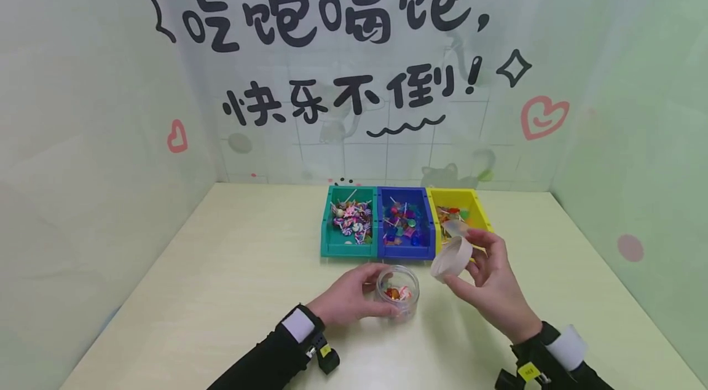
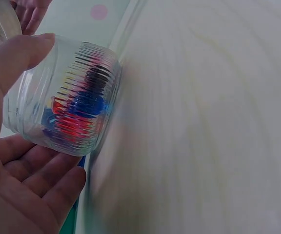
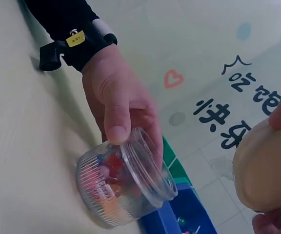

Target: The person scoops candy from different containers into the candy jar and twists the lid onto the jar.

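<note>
My left hand (image 1: 348, 296) grips a clear ribbed jar (image 1: 406, 310) that stands uncovered on the table, thumb on the near side and fingers behind. Colourful wrapped candies (image 3: 109, 178) lie in the bottom of the jar. To the right of the jar and higher, my right hand (image 1: 494, 279) holds a pale round lid (image 1: 452, 260) tilted on its edge between thumb and fingers. The lid is apart from the jar. A small translucent piece (image 1: 456, 228) shows by the right fingertips; what it is I cannot tell.
Behind the jar stand three joined bins: a green bin (image 1: 325, 242) with lollipops, a blue bin (image 1: 406, 253) with candies and lollipops, and a yellow bin (image 1: 482, 209) partly hidden by the right hand. The wooden table (image 1: 232, 255) meets printed walls at the back and sides.
</note>
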Motion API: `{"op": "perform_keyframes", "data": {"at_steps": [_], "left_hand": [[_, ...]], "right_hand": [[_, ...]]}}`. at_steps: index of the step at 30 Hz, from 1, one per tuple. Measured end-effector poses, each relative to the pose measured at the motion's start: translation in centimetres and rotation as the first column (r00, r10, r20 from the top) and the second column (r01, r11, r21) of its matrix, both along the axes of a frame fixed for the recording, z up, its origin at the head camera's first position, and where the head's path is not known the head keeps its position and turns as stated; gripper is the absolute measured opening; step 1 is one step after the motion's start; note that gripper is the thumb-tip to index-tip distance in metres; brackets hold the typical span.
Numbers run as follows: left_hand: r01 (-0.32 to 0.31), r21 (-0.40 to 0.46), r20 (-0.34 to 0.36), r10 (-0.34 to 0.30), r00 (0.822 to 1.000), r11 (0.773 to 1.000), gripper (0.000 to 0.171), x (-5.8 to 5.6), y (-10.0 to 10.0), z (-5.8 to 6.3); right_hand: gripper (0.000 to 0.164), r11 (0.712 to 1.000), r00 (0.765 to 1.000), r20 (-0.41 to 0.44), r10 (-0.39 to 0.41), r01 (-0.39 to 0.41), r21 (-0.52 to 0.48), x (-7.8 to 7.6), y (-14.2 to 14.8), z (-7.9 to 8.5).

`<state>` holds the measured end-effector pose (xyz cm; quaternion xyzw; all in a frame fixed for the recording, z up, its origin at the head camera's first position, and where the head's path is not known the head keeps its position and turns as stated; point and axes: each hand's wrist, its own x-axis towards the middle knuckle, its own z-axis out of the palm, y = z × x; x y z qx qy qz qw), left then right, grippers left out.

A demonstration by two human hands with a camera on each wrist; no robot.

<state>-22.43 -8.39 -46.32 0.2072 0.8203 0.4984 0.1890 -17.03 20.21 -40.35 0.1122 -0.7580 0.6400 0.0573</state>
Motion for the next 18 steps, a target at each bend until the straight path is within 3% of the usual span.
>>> {"op": "perform_keyframes", "data": {"at_steps": [6,11,13,18], "left_hand": [[0.001,0.016,0.02,-0.001,1.0,1.0,0.076,-0.1,0.0,0.3],[0.005,0.033,0.03,-0.006,1.0,0.999,0.076,-0.1,0.0,0.1],[0.012,0.039,0.027,-0.013,1.0,0.999,0.076,-0.2,0.0,0.0],[0.032,0.062,0.018,-0.033,0.999,0.998,0.072,-0.1,-0.1,-0.1]], "right_hand": [[0.084,0.992,0.977,-0.194,0.084,-0.064,0.108,-1.1,-1.7,0.7],[0.077,0.953,0.939,-0.308,0.152,-0.057,0.297,-1.9,-2.9,-0.2],[0.07,0.925,0.927,-0.326,0.183,-0.049,0.378,-2.1,-3.3,-0.9],[0.056,0.855,0.924,-0.279,0.263,-0.089,0.51,-2.3,-3.8,-2.4]]}}
